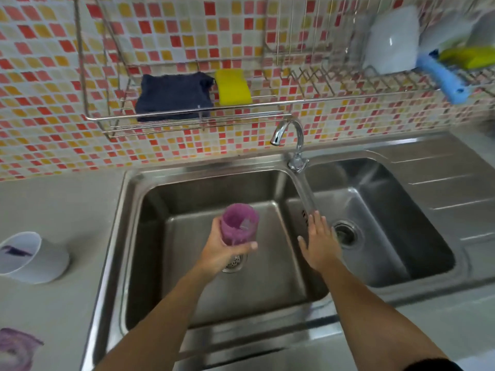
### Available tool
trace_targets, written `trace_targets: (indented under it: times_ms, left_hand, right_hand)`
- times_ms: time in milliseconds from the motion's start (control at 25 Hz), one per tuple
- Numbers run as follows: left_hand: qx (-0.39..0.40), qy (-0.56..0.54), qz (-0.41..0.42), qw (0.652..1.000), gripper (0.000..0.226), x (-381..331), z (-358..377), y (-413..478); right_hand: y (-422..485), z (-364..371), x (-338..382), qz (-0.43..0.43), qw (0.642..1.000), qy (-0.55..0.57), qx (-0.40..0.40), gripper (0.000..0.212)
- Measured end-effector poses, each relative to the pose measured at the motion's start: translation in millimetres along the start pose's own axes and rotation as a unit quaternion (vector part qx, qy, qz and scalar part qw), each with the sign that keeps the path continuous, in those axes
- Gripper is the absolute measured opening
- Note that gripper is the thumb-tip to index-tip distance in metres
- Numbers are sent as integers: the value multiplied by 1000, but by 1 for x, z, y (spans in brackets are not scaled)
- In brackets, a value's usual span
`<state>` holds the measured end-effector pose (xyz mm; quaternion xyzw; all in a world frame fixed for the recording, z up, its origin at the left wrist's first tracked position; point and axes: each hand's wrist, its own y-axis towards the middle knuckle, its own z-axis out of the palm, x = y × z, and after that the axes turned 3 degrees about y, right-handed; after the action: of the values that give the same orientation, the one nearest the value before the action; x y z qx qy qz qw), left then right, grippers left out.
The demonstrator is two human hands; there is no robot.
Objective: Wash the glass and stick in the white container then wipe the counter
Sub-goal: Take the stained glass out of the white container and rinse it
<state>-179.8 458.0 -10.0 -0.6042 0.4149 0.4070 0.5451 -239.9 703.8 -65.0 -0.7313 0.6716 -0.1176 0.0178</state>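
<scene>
Over the left basin (187, 210), at seven o'clock from the tap (290, 137), the left hand (217, 250) grasps the purple glass (238, 223) low while the right hand (320, 245) spreads released fingers (317, 220), so a slippery one-handed hold could drop it onto steel.

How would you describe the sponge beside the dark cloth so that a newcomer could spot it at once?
Above the sink, left of the tap, a wire shelf hangs on the tiled wall. Two things lean in it: a dark blue cloth and, at its right, the sponge. It alone there is bright yellow, with rounded corners.
</scene>
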Motion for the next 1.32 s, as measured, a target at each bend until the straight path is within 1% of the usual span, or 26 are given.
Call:
trace_targets:
  times_ms: [40, 80, 120, 160, 240, 320, 400, 520, 640, 800, 840, 880, 920, 960, 1000, 1080, 1120, 1160, 1240, 1320]
  left_hand:
    - [-15, 32, 8, 999, 79, 2, 2, 8]
    - [-39, 87, 20, 995, 83, 5, 3, 16]
    - [-59, 167, 36, 984, 86, 6, 2, 25]
    - [-70, 253, 52, 964, 87, 6, 0, 33]
    - [-76, 398, 73, 911, 84, 12, -4, 51]
    - [-65, 505, 50, 859, 81, 19, -11, 68]
    - [-47, 590, 30, 805, 78, 26, -18, 83]
    - [-31, 691, 46, 721, 74, 28, -19, 95]
    - [-19, 752, 68, 656, 78, 22, -19, 101]
    - [-9, 805, 139, 577, 91, 9, -21, 106]
    - [-5, 813, 155, 561, 91, 7, -21, 107]
    - [-3, 816, 164, 555, 92, 5, -22, 108]
    - [-3, 810, 163, 563, 91, 6, -23, 109]
    - [-5, 791, 153, 593, 90, 6, -25, 109]
    - [-12, 750, 137, 647, 88, 9, -26, 110]
    - [-18, 605, 92, 791, 86, 14, -26, 109]
    - [-27, 521, 70, 850, 86, 17, -24, 106]
    - [-42, 446, 47, 893, 88, 22, -22, 105]
    - [-50, 324, 12, 945, 92, 24, -15, 103]
    - [-22, 207, 23, 978, 90, 22, -8, 104]
  right_hand:
    - [6, 4, -5, -5, 1000, -4, 0, 66]
    - [10, 9, -8, -9, 1000, -2, -5, 65]
    - [13, 14, -11, -13, 1000, 1, -13, 64]
    - [14, 17, -12, -16, 1000, 5, -22, 62]
    - [17, 23, -16, -20, 999, 6, -32, 63]
    - [18, 27, -18, -29, 998, 8, -47, 69]
    - [21, 29, -20, -37, 998, 6, -51, 71]
    - [22, 32, -22, -43, 998, 1, -55, 69]
    - [22, 33, -21, -45, 997, -5, -61, 69]
    - [22, 35, -21, -40, 997, 2, -68, 70]
    - [23, 36, -22, -39, 997, 3, -66, 70]
    - [24, 37, -22, -37, 997, 3, -66, 70]
    - [24, 38, -23, -36, 997, 5, -67, 70]
    - [24, 38, -23, -36, 997, 9, -73, 70]
    - [24, 38, -22, -37, 996, 12, -79, 70]
    - [21, 37, -21, -44, 994, 28, -91, 65]
    - [20, 37, -20, -44, 993, 50, -96, 61]
    - [21, 34, -19, -38, 991, 86, -99, 57]
    - [37, 18, -18, 2, 974, 202, -101, 53]
    - [64, -5, -18, 26, 956, 274, -99, 58]
